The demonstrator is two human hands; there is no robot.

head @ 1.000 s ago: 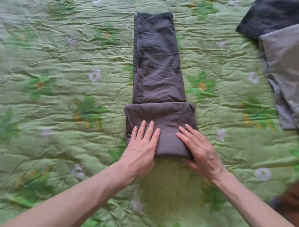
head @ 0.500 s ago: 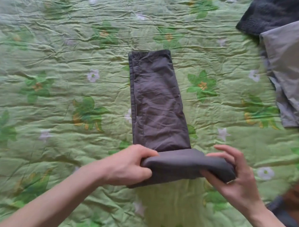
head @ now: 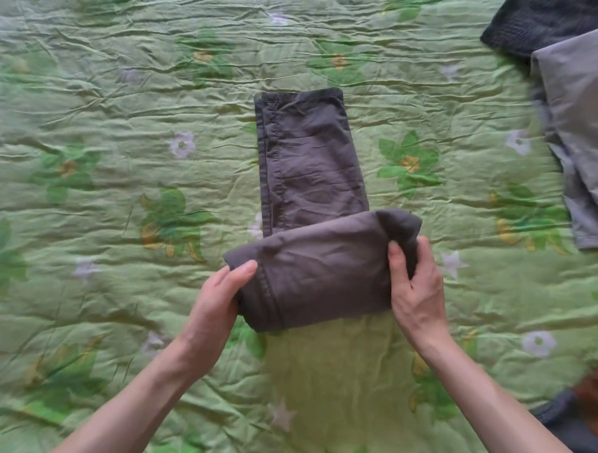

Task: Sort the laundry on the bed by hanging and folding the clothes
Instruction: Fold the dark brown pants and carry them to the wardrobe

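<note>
Dark grey-brown trousers lie lengthwise on the green flowered bedspread, partly folded. Their near end is a thick folded bundle held a little above the bed. My left hand grips the bundle's left end, thumb on top. My right hand grips its right end, thumb pressed into the cloth. The single-layer leg part stretches away from the bundle to a hem at the far end.
A light grey garment lies at the right edge, over a dark knitted piece in the top right corner. Something dark and brown shows at the lower right edge. Bare bedspread lies to the left.
From pressing flat on the folded part, both hands took hold of its ends, lifted it and turned it over onto the leg. The uncovered leg part is shorter now.
</note>
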